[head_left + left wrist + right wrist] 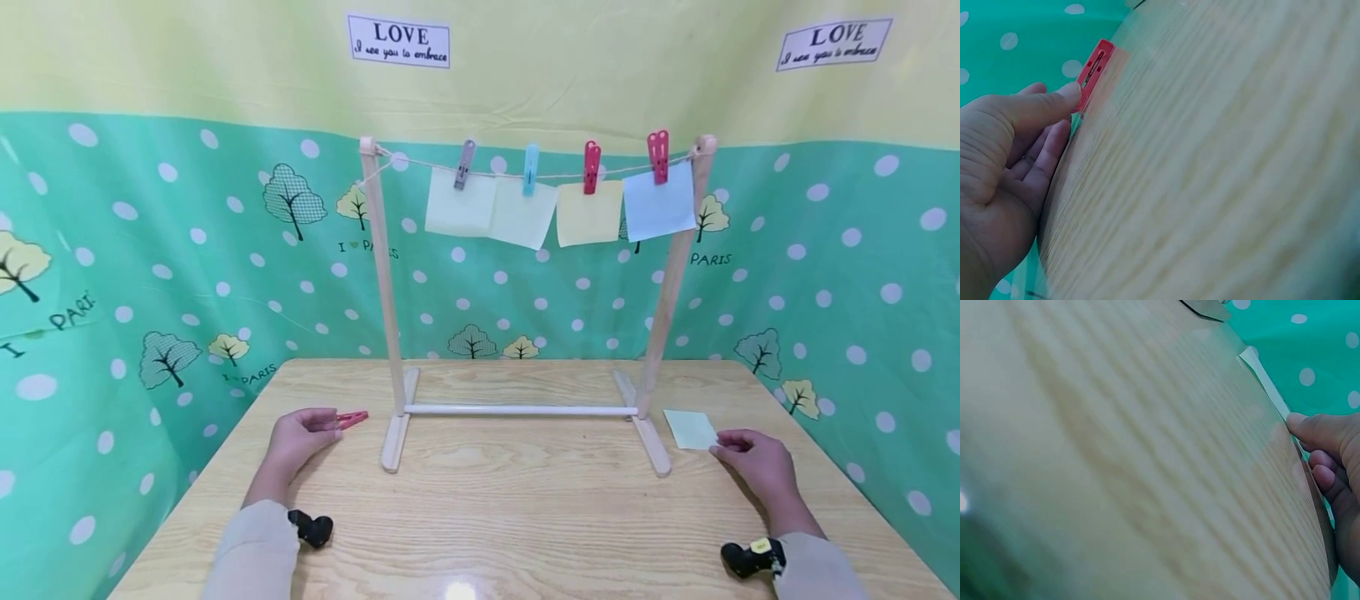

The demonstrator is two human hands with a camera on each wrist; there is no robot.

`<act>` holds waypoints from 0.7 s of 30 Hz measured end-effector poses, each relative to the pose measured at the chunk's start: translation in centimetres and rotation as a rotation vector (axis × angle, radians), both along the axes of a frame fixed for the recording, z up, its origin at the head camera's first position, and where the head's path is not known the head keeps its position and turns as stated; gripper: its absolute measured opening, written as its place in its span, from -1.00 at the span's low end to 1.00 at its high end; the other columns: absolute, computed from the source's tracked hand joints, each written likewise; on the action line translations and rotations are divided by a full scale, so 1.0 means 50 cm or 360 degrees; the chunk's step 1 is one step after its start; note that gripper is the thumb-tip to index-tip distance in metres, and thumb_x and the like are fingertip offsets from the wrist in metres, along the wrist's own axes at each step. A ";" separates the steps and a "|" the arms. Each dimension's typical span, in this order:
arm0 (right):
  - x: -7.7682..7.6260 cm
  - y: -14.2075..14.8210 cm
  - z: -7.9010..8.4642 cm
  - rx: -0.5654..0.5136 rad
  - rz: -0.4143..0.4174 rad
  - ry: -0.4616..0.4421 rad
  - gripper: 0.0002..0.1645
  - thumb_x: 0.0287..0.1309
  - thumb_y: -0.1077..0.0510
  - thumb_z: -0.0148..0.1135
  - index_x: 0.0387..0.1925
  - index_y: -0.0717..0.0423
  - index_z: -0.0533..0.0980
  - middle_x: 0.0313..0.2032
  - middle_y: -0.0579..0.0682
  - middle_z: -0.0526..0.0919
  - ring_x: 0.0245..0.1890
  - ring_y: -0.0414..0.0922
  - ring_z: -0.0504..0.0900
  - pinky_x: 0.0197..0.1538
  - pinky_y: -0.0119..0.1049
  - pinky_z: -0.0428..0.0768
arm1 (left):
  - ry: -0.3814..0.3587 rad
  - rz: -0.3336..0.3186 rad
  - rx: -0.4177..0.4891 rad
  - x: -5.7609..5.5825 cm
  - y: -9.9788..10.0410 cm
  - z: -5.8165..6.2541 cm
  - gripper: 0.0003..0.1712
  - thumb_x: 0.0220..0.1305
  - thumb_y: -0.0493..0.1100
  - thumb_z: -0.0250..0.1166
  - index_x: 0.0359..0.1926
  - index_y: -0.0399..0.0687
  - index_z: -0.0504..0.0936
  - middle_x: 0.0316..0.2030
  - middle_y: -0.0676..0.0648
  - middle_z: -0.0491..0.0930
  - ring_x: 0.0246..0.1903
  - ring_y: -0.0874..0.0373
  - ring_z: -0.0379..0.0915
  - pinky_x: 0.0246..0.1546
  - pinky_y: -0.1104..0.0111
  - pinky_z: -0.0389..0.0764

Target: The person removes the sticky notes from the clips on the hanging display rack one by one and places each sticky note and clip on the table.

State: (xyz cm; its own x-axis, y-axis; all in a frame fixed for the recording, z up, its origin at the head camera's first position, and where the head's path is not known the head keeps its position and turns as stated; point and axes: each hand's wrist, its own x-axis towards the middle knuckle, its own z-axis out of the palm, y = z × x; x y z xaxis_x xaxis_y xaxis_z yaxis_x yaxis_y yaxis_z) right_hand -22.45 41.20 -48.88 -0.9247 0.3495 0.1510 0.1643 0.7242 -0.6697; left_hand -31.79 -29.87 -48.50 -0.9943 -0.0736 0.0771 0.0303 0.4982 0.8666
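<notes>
On the left side of the table, my left hand (302, 442) pinches one end of a red clothespin (352, 420). The left wrist view shows the thumb on the same clothespin (1095, 72), close to the tabletop. Over at the right, my right hand (761, 467) pinches the near corner of a pale green paper square (691, 429) between thumb and fingers. In the right wrist view that paper (1266, 381) appears nearly edge-on, low over the table. Between the hands stands a wooden frame (384, 283) with a string (495, 174) tied across its top.
From the string hang a whitish sheet (457, 208) under a grey clothespin (465, 164), another whitish sheet (525, 217) under a light blue clothespin (531, 169), a yellow sheet (588, 218) and a blue sheet (660, 204) under red clothespins. A white crossbar (517, 410) joins the frame's feet.
</notes>
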 end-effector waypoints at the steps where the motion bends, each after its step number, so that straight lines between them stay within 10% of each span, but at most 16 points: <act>1: 0.000 0.000 -0.001 0.0001 -0.0002 0.0002 -0.51 0.22 0.10 0.32 0.04 0.40 0.52 -0.07 0.36 0.60 -0.09 0.23 0.53 -0.06 0.13 0.53 | 0.0015 0.0003 -0.0025 -0.001 0.002 0.000 -0.45 0.12 -0.26 0.47 0.13 -0.34 0.56 -0.07 -0.26 0.66 -0.10 0.01 0.63 -0.22 0.61 0.56; 12: -0.003 -0.002 -0.002 -0.0002 -0.0018 0.0026 -0.53 0.22 0.13 0.31 0.04 0.40 0.52 -0.06 0.37 0.60 -0.09 0.24 0.53 -0.04 0.14 0.54 | 0.0058 0.0158 -0.0163 -0.008 0.012 0.000 -0.61 0.19 -0.27 0.40 0.04 -0.31 0.63 -0.10 -0.24 0.68 -0.08 -0.10 0.61 0.01 0.12 0.58; 21: -0.004 -0.003 -0.004 -0.0035 -0.0032 -0.0003 -0.50 0.24 0.10 0.31 0.06 0.39 0.50 -0.04 0.37 0.58 -0.06 0.24 0.51 -0.02 0.15 0.52 | 0.0074 0.0210 -0.0138 -0.009 0.013 0.004 -0.62 0.19 -0.28 0.40 0.04 -0.31 0.63 -0.09 -0.25 0.68 -0.08 -0.09 0.62 -0.04 0.22 0.61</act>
